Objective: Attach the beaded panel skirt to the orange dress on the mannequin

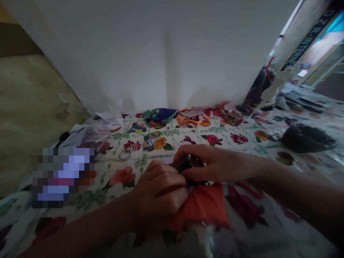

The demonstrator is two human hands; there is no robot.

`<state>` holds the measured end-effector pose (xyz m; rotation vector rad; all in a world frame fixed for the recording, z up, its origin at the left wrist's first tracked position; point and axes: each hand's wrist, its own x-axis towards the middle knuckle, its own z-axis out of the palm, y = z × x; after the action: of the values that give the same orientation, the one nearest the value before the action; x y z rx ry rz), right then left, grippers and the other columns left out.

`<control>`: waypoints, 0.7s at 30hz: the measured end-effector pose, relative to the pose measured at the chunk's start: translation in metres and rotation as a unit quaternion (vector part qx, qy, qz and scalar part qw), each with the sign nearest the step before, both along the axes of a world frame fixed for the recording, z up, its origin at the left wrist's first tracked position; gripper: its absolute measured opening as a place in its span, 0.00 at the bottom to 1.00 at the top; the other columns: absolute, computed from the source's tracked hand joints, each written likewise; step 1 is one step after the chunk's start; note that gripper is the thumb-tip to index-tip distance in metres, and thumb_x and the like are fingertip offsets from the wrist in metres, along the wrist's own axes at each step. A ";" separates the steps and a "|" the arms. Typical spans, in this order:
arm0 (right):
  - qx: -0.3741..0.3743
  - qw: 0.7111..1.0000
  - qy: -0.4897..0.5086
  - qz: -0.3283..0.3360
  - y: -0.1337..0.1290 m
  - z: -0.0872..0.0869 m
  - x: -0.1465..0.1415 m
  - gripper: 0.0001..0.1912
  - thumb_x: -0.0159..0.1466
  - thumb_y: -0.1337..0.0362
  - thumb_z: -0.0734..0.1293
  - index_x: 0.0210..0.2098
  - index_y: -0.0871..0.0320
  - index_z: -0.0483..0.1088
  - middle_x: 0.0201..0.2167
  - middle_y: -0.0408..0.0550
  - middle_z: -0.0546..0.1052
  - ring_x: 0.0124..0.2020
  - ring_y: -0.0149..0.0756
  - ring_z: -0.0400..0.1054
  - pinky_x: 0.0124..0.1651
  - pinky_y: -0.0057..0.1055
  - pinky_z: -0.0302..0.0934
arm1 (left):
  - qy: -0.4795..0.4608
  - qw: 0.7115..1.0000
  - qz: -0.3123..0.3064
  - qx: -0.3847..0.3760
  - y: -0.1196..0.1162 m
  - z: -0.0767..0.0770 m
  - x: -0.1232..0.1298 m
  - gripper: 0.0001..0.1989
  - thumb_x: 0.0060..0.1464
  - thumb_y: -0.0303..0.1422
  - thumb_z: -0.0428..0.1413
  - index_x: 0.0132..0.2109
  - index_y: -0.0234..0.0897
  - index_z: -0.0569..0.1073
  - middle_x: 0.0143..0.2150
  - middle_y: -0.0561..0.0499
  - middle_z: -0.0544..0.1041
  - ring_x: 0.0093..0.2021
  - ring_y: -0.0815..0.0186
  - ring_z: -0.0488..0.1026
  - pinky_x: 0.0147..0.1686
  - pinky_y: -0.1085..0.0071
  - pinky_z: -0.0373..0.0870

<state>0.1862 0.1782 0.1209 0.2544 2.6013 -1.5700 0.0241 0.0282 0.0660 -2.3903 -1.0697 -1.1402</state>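
An orange cloth (208, 208) lies at the lower middle, with gathered folds running up under my hands. My left hand (163, 188) is closed on its upper left part, fingers curled over it. My right hand (206, 163) is bent down from the right, its thumb and fingers pinching a small dark green piece of fabric (183, 165) beside my left fingers. The fingertips are partly hidden, and where the two fabrics meet cannot be made out.
Fabric scraps (161, 115) line the wall behind. A tape roll (125, 154) and bead packets (148, 142) lie on the floral cloth (172, 134). Papers are at left, beside a blurred-out object (64, 177). A dark bundle (306, 138) sits at right.
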 end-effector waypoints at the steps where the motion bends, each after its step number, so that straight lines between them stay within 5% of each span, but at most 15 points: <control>1: -0.001 1.000 0.003 0.000 -0.002 0.000 -0.001 0.11 0.65 0.65 0.67 0.47 0.57 0.70 0.43 0.45 0.76 0.40 0.32 0.69 0.42 0.28 0.64 | -0.003 1.000 -0.001 -0.001 0.001 0.000 0.000 0.08 0.65 0.26 0.51 0.40 0.32 0.75 0.41 0.48 0.80 0.42 0.65 0.76 0.42 0.64 0.75; 6: 0.017 0.999 0.006 -0.032 -0.001 -0.006 -0.012 0.10 0.65 0.68 0.65 0.46 0.58 0.71 0.41 0.46 0.76 0.38 0.31 0.69 0.41 0.28 0.64 | -0.024 1.000 -0.009 -0.012 0.001 -0.001 0.000 0.10 0.68 0.34 0.50 0.43 0.33 0.74 0.41 0.46 0.80 0.44 0.63 0.77 0.44 0.62 0.77; 10: 0.022 0.995 0.057 -0.083 0.019 -0.012 -0.013 0.09 0.67 0.61 0.64 0.43 0.58 0.72 0.40 0.46 0.75 0.39 0.32 0.67 0.42 0.28 0.62 | -0.071 0.996 -0.011 -0.047 0.007 0.006 -0.007 0.09 0.63 0.36 0.55 0.47 0.35 0.71 0.42 0.44 0.78 0.46 0.60 0.77 0.46 0.60 0.77; 16: -0.113 0.968 0.177 -0.136 0.049 -0.034 -0.012 0.23 0.71 0.45 0.57 0.49 0.53 0.74 0.49 0.48 0.76 0.52 0.39 0.69 0.54 0.35 0.63 | -0.163 0.979 0.073 -0.101 0.043 0.015 -0.029 0.15 0.49 0.30 0.61 0.45 0.38 0.70 0.40 0.50 0.75 0.38 0.63 0.75 0.39 0.66 0.73; 21: -0.183 0.948 0.235 -0.110 0.058 -0.042 -0.013 0.30 0.66 0.39 0.61 0.59 0.51 0.69 0.52 0.49 0.77 0.56 0.43 0.68 0.56 0.37 0.64 | -0.219 0.962 0.070 -0.149 0.079 0.026 -0.046 0.12 0.50 0.31 0.62 0.41 0.38 0.69 0.33 0.55 0.72 0.31 0.68 0.70 0.31 0.72 0.68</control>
<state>0.1733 0.2360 0.0786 0.1570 2.5848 -2.4126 -0.0216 0.1075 0.0918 -2.2759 -1.6266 -1.5996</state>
